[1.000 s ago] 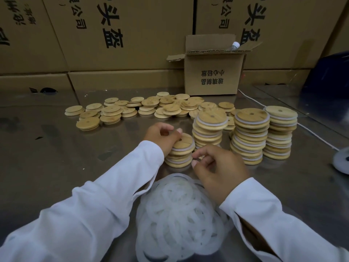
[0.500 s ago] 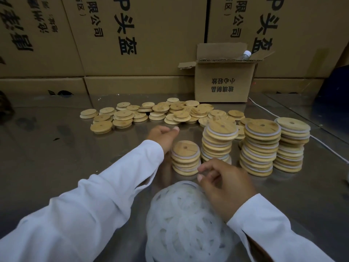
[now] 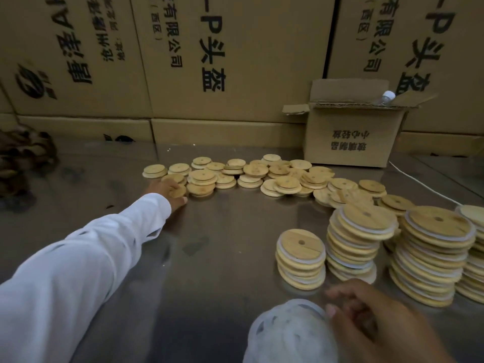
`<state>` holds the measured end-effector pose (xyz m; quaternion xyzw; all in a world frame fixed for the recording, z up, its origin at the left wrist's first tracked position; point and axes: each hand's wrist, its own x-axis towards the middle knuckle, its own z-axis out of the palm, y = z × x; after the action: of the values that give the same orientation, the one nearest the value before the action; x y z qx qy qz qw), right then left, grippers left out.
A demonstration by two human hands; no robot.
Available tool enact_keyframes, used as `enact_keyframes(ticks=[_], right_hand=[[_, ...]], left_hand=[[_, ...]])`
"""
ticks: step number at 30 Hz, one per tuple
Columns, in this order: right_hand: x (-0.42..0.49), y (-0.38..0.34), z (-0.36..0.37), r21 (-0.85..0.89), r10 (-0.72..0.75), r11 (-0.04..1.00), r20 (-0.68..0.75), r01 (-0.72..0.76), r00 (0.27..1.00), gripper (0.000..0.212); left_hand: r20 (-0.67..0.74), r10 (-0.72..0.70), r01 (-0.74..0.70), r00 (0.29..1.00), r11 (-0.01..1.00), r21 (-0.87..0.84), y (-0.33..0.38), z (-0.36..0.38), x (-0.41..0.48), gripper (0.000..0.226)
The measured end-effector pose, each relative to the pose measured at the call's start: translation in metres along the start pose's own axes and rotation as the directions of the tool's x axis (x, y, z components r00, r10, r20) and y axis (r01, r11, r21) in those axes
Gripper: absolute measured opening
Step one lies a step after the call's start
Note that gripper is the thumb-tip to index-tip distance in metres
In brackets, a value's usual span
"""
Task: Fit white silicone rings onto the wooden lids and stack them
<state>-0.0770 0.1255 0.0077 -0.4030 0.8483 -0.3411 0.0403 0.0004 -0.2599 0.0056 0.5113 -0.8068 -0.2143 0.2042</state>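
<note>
Loose wooden lids [image 3: 255,171] lie scattered across the far side of the metal table [image 3: 222,242]. My left hand [image 3: 167,193] reaches out to their left end and grips one wooden lid [image 3: 179,191]. Ringed lids stand stacked at the right: a short stack [image 3: 301,258], a taller one [image 3: 361,231] and another [image 3: 437,247]. A pile of white silicone rings [image 3: 288,334] lies at the near edge. My right hand [image 3: 366,320], blurred, hovers at the pile's right side with loosely curled fingers holding nothing that I can see.
A small open cardboard box [image 3: 351,137] with a bottle [image 3: 387,96] in it stands at the back right. Large cartons [image 3: 235,61] wall off the back. A white cable [image 3: 419,184] runs along the right. A dark bundle [image 3: 23,158] sits far left.
My left hand left the short stack and stretched far left to the loose lids. My right hand drew back from the stack to the ring pile. The view turned left.
</note>
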Motion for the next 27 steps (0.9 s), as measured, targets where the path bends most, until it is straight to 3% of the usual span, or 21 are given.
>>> enact_keyframes(ticks=[7, 10, 13, 16, 19, 23, 27], right_hand=[[0.002, 0.001, -0.005, 0.033, -0.002, 0.999, 0.026, 0.001, 1.000, 0.016], [0.003, 0.005, -0.005, 0.030, -0.010, 1.000, -0.009, 0.010, 1.000, 0.015], [0.002, 0.008, -0.003, 0.015, -0.018, 1.000, -0.073, 0.020, 0.997, 0.015], [0.003, 0.009, -0.002, 0.045, -0.007, 0.999, -0.117, 0.012, 0.993, 0.019], [0.002, 0.007, -0.003, 0.072, 0.018, 0.997, -0.108, -0.010, 0.994, 0.024], [0.001, 0.005, -0.006, 0.123, 0.050, 0.991, 0.014, -0.051, 0.999, 0.027], [-0.002, 0.002, -0.004, 0.175, 0.057, 0.982, 0.093, -0.073, 0.994, 0.020]], left_hand=[[-0.017, -0.076, 0.071, 0.997, 0.978, -0.194, 0.006, -0.008, -0.005, 0.009], [0.110, -0.055, 0.086, 0.992, 0.949, -0.302, 0.011, -0.012, -0.017, 0.033], [0.244, -0.086, 0.209, 0.966, 0.814, -0.541, 0.025, -0.017, -0.046, 0.038], [0.415, -0.138, 0.425, 0.899, 0.501, -0.754, 0.049, -0.021, -0.095, 0.037], [0.460, -0.034, 0.428, 0.888, 0.432, -0.794, 0.069, -0.010, -0.144, 0.042], [0.443, -0.023, 0.415, 0.896, 0.398, -0.818, 0.079, 0.005, -0.198, 0.044], [0.382, 0.151, 0.320, 0.912, 0.324, -0.891, 0.086, 0.009, -0.220, 0.034]])
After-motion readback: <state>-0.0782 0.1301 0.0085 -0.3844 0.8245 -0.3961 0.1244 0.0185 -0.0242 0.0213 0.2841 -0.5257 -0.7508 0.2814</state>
